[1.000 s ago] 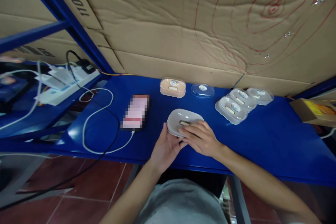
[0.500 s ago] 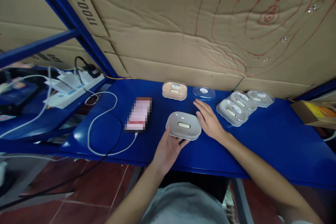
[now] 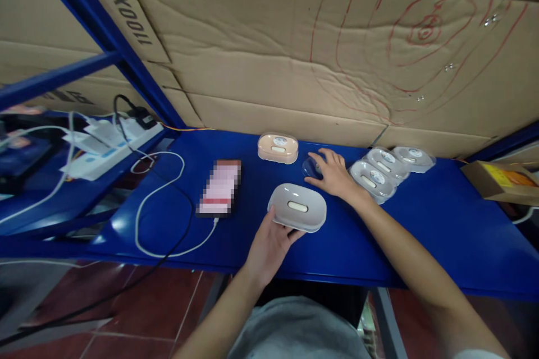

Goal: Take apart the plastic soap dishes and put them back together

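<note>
My left hand (image 3: 269,247) holds a shallow grey oval dish (image 3: 284,205) from below, with the thumb over its near left rim. The dish has a cream-coloured elongated piece (image 3: 297,206) in its middle. My right hand (image 3: 334,173) is closed around a clear plastic lid (image 3: 309,167), thumb at the near side and fingers over the far side. The hand hides much of the lid. Behind them stands a peach dish (image 3: 278,151) under a clear, labelled lid. To the right of my right hand lie several grey dishes (image 3: 373,180) with clear, labelled lids.
A phone (image 3: 219,188), its screen blurred, lies on the blue tabletop (image 3: 421,224) with a white cable attached. A power strip (image 3: 109,151) with plugs is at the left. An open cardboard box (image 3: 501,182) stands at the right. Cardboard (image 3: 252,56) walls the back.
My right hand has moved from beside the grey dish onto the clear lid and grasped it. The lid has come slightly nearer. My left hand still holds the grey dish.
</note>
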Demonstrator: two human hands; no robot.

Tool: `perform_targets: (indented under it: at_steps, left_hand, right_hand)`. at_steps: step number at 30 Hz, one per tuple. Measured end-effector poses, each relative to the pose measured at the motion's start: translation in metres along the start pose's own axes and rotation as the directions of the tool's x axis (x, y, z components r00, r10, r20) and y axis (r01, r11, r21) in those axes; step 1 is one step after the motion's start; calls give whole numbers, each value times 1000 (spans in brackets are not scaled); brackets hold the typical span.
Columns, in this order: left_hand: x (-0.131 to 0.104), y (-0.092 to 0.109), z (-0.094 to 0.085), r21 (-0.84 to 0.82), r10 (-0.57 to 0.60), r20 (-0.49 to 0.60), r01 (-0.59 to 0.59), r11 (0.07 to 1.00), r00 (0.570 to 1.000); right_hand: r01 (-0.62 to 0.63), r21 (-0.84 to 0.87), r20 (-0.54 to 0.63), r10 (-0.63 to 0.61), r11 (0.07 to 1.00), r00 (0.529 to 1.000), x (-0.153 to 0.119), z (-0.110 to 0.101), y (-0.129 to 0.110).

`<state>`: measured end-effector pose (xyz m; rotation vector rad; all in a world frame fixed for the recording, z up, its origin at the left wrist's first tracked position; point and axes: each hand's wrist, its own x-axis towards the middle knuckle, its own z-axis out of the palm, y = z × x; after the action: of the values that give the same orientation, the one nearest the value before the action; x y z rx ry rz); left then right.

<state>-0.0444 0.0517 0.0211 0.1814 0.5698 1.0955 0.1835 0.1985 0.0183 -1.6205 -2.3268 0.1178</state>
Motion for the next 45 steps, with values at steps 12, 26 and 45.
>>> perform_targets:
  at_steps: [12,26,45]
  left_hand:
    - [-3,-4,-1,103,-21,53,15,995,998]
    - [-5,-9,-7,201,57,93,-75,977,994]
    - [-3,5,4,271,165,127,-194,943,978]
  right_hand:
    - [376,467,3,-427,800,904,-54,-65,-63]
    - [496,272,-63,-499,825,864,-82,-48,-81]
    - [-161,859,138,83,486,987,-87,-32,-55]
